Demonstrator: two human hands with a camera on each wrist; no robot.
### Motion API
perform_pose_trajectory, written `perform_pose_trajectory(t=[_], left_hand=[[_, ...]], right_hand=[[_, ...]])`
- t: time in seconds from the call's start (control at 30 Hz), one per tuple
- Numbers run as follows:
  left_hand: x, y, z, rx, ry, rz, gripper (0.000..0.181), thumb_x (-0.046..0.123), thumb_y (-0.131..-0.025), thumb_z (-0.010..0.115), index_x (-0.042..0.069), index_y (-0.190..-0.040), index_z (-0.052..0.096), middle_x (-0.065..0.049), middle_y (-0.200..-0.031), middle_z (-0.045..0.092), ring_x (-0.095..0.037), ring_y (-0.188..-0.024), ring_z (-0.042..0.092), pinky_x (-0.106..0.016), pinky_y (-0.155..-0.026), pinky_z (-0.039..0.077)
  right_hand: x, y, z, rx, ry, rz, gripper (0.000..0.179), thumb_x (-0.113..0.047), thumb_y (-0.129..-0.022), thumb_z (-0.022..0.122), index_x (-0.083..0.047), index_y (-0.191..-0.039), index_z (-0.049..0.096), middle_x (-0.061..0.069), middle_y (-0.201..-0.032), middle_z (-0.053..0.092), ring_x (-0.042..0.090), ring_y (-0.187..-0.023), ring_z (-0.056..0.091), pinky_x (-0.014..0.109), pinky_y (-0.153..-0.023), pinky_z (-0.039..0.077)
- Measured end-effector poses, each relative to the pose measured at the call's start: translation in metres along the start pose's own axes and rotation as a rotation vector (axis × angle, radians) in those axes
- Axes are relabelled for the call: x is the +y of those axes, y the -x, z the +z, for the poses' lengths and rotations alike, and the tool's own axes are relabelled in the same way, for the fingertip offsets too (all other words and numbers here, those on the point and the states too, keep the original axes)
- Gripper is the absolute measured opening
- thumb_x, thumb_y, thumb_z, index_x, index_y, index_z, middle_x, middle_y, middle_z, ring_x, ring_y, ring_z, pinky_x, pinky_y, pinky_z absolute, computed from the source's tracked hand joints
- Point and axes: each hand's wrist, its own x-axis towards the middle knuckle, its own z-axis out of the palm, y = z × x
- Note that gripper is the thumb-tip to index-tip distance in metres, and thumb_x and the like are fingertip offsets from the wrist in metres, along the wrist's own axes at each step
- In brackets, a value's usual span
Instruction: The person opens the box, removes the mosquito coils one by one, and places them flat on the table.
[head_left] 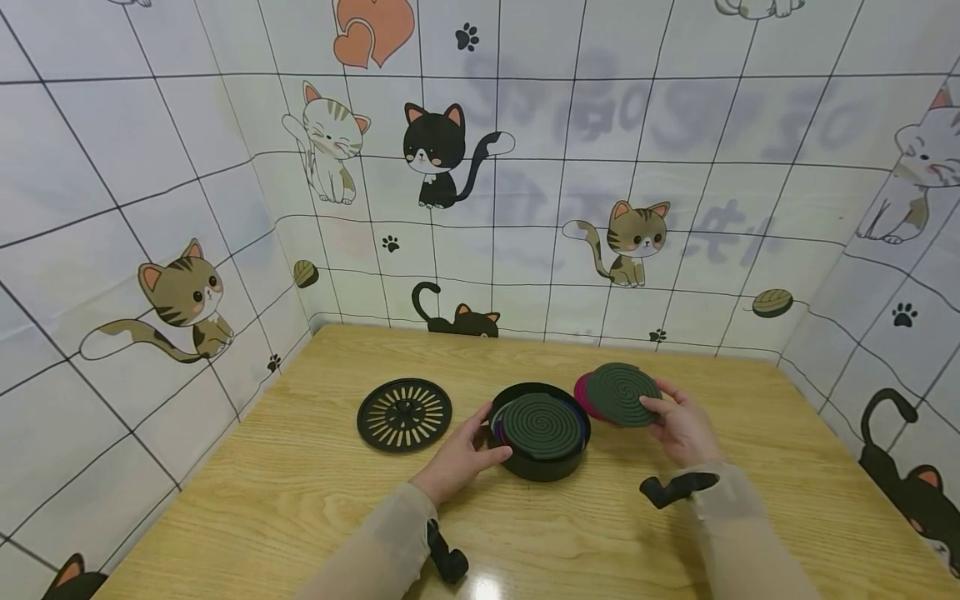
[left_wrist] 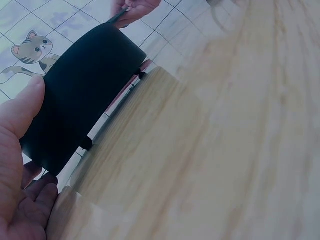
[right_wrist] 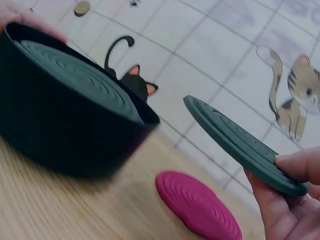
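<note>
A dark green mosquito coil [head_left: 624, 393] is pinched by its edge between the thumb and fingers of my right hand [head_left: 682, 423], raised above the table. Below it lies a magenta coil [right_wrist: 197, 204], partly covered in the head view. My left hand [head_left: 467, 457] holds the left side of a round black holder [head_left: 543, 468], thumb in front and fingers behind. Inside that holder rests another dark green coil [head_left: 542, 425], with a bit of purple showing at its edge. Small feet [left_wrist: 86, 143] show under the holder in the left wrist view.
To the left, a round black slotted lid [head_left: 405, 415] lies flat on the wooden table [head_left: 570, 542]. A cat-print tiled wall covering [head_left: 525, 250] stands behind the table and along both sides.
</note>
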Motion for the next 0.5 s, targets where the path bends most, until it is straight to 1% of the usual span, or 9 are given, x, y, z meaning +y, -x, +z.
perform_pose_trajectory(t=[0.13,0.2,0.3,0.37,0.4,0.47,0.5], left_hand=[[0.0,0.001,0.0,0.002,-0.003,0.002,0.089,0.039,-0.087,0.071,0.02,-0.155,0.017,-0.008,-0.155,0.028,-0.028,-0.139,0.031,-0.044,-0.112,0.029],[0.0,0.001,0.0,0.002,-0.002,0.002,0.089,0.039,-0.087,0.071,0.02,-0.155,0.017,-0.007,-0.155,0.027,-0.027,-0.14,0.031,-0.043,-0.112,0.028],[-0.001,0.001,0.0,0.002,-0.006,0.004,0.088,0.039,-0.088,0.071,0.02,-0.155,0.017,-0.007,-0.155,0.027,-0.027,-0.14,0.031,-0.043,-0.112,0.028],[-0.001,0.001,0.0,0.001,-0.006,0.006,0.088,0.039,-0.088,0.07,0.02,-0.155,0.017,-0.007,-0.155,0.028,-0.027,-0.139,0.032,-0.044,-0.112,0.028],[-0.001,0.0,0.0,0.0,-0.005,0.006,0.088,0.039,-0.088,0.07,0.02,-0.155,0.017,-0.008,-0.155,0.028,-0.027,-0.139,0.032,-0.044,-0.112,0.029],[-0.001,0.0,0.0,0.0,-0.007,0.007,0.088,0.039,-0.088,0.07,0.019,-0.155,0.017,-0.008,-0.155,0.028,-0.028,-0.139,0.032,-0.044,-0.112,0.029],[-0.001,0.0,0.0,0.0,-0.007,0.007,0.088,0.039,-0.088,0.07,0.019,-0.155,0.017,-0.009,-0.155,0.028,-0.028,-0.139,0.032,-0.044,-0.112,0.029]], right_hand=[[-0.002,-0.002,-0.012,0.081,-0.014,0.03,0.064,0.001,-0.094,0.059,-0.021,-0.146,0.028,-0.009,-0.092,0.064,0.005,-0.085,0.066,0.021,-0.071,0.054],[-0.001,-0.003,-0.018,0.125,-0.04,0.042,0.068,0.001,-0.094,0.058,-0.021,-0.149,0.025,-0.009,-0.089,0.063,0.005,-0.084,0.065,0.02,-0.067,0.054],[0.0,-0.004,-0.025,0.21,-0.095,0.051,0.066,0.003,-0.093,0.059,-0.024,-0.146,0.03,-0.009,-0.087,0.063,0.004,-0.08,0.064,0.021,-0.058,0.05],[0.002,-0.006,-0.028,0.266,-0.136,0.043,0.065,0.004,-0.091,0.059,-0.024,-0.144,0.032,-0.009,-0.088,0.062,0.004,-0.079,0.063,0.022,-0.053,0.047],[0.002,-0.006,-0.03,0.297,-0.146,0.039,0.067,0.005,-0.091,0.06,-0.023,-0.145,0.033,-0.009,-0.092,0.062,0.004,-0.078,0.062,0.023,-0.051,0.045],[0.003,-0.008,-0.033,0.345,-0.145,0.034,0.072,0.004,-0.09,0.061,-0.023,-0.149,0.029,-0.008,-0.105,0.059,0.003,-0.079,0.061,0.022,-0.051,0.047],[0.003,-0.009,-0.034,0.368,-0.145,0.031,0.075,0.004,-0.091,0.061,-0.023,-0.152,0.026,-0.007,-0.115,0.056,0.002,-0.08,0.06,0.022,-0.053,0.048]])
